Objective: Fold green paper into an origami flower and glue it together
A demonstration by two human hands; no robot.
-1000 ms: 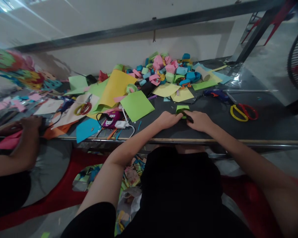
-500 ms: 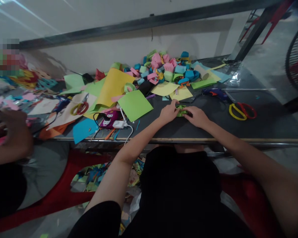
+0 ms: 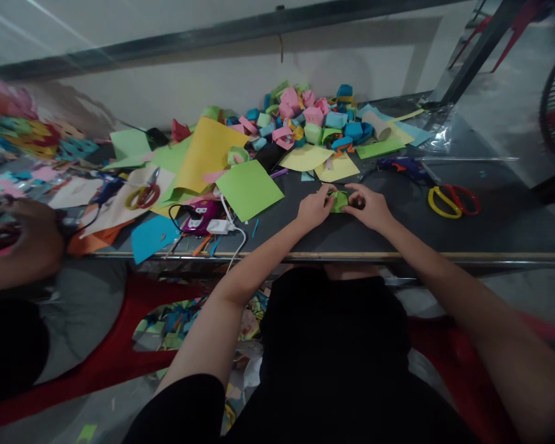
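Between my two hands, just above the dark tabletop, is a small folded green paper piece. My left hand grips its left side, thumb and fingers closed on it. On the other side, my right hand has its thumb and curled fingers at the paper's right edge; its fingertips are partly hidden. A flat green paper sheet lies left of my hands. Beyond them are yellow paper pieces and a heap of small folded paper shapes in pink, blue and green.
Right of my hands lie red-and-yellow scissors and a dark blue glue gun. On the left are a purple power strip with cords, a blue sheet and more scissors. A co-worker's hand is at far left.
My right hand's fingers have lifted and spread a little around the green paper, which now shows more of its face. The whole view has shifted slightly.
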